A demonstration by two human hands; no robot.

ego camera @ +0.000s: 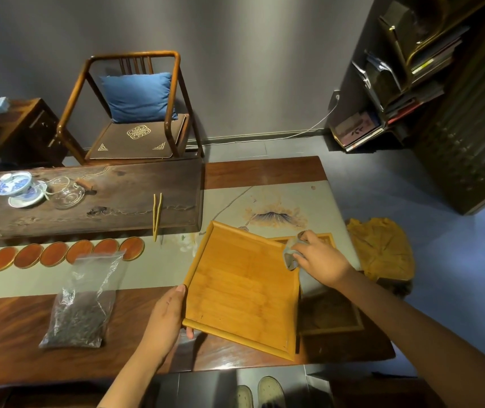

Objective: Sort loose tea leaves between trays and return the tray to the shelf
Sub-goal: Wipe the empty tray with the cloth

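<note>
A bare bamboo tray is tilted over the table's near right part, its right side raised. My left hand grips its near-left corner, thumb on the rim and fingers underneath. A second, darker tray lies flat beneath and to the right, with a dark layer of tea leaves inside. My right hand holds a small greyish piece against the upper tray's right edge. A clear plastic bag of loose tea leaves lies to the left on the table.
A row of round orange coasters and bamboo tongs lie behind the bag. A dark wooden tea board carries a gaiwan and glass pitcher. A yellow cloth hangs at the table's right end. Bookshelf stands far right.
</note>
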